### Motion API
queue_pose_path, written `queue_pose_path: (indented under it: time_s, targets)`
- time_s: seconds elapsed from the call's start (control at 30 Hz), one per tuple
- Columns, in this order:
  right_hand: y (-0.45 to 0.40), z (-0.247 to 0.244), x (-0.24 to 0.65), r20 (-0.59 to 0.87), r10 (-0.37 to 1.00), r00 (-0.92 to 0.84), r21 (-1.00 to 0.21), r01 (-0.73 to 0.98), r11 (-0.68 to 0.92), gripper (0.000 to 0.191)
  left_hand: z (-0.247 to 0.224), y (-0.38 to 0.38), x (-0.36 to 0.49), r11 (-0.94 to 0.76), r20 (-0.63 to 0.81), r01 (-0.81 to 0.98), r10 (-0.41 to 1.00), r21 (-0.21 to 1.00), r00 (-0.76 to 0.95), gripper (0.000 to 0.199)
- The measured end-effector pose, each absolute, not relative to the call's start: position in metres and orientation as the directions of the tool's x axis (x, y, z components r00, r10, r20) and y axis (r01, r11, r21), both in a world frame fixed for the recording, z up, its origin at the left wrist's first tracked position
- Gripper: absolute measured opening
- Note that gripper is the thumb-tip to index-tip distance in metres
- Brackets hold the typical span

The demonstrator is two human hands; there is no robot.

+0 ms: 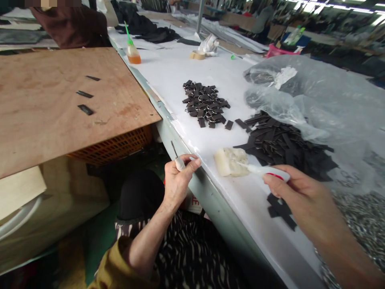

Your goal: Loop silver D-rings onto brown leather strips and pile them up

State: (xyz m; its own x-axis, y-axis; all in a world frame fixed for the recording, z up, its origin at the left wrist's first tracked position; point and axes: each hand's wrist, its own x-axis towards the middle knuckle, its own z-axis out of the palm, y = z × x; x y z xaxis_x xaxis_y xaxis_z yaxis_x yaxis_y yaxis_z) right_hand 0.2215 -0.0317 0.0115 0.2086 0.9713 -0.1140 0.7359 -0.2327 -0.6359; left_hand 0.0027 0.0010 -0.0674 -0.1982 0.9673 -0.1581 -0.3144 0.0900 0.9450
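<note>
My left hand (177,180), at the table's near edge, is closed around a small tool (179,163) with a pale rounded end and a thin dark metal shaft pointing up. My right hand (300,192) grips a slim white plastic tool (261,170) with a red stripe. Its narrow end meets a cream, spongy-looking block (230,161) on the white tabletop. Behind the block lies a pile of flat black strips (282,138). Farther back is a heap of short folded black tabs with metal rings (204,102). Some black pieces (281,210) lie partly under my right hand.
Small metal parts (363,224) are heaped at the right edge, beside a clear plastic bag (325,96). A green-tipped bottle (132,52) and a tape roll (197,55) stand farther back. Left is a wooden board (54,92) above an orange crate (117,144). Another person (72,24) is beyond.
</note>
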Motion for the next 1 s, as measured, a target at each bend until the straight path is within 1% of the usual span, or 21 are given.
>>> queue_pose_path:
  time_s: [0.03, 0.1, 0.3, 0.53, 0.73, 0.83, 1.0]
  targets:
    - [-0.032, 0.012, 0.22, -0.079, 0.969, 0.234, -0.628, 0.744, -0.231, 0.032, -0.068, 0.0, 0.004, 0.093, -0.156, -0.3, 0.968, 0.949, -0.195, 0.024]
    - [-0.033, 0.013, 0.217, -0.052, 0.982, 0.181, -0.597, 0.783, -0.176, 0.032, -0.068, -0.001, 0.008, 0.095, -0.148, -0.29, 0.975, 0.952, -0.164, 0.023]
    - [-0.033, 0.015, 0.216, -0.043, 0.993, 0.108, -0.499, 0.859, -0.115, 0.026, -0.07, -0.003, 0.016, 0.109, -0.148, -0.283, 0.982, 0.953, -0.12, 0.022]
    - [-0.027, 0.014, 0.216, 0.025, 0.999, 0.044, -0.425, 0.905, -0.029, 0.028, -0.079, -0.002, 0.02, 0.126, -0.157, -0.262, 0.982, 0.957, -0.102, 0.022]
    - [-0.025, 0.016, 0.215, 0.004, 1.0, 0.012, -0.373, 0.928, -0.01, 0.031, -0.084, -0.001, 0.021, 0.128, -0.149, -0.239, 0.986, 0.962, -0.072, 0.022]
    - [-0.024, 0.017, 0.215, 0.018, 1.0, -0.009, -0.347, 0.938, 0.015, 0.031, -0.084, -0.001, 0.021, 0.14, -0.161, -0.235, 0.984, 0.962, -0.071, 0.022]
    - [-0.02, 0.02, 0.215, 0.013, 0.999, -0.042, -0.334, 0.942, 0.043, 0.03, -0.083, 0.0, 0.021, 0.141, -0.163, -0.227, 0.983, 0.963, -0.08, 0.022]
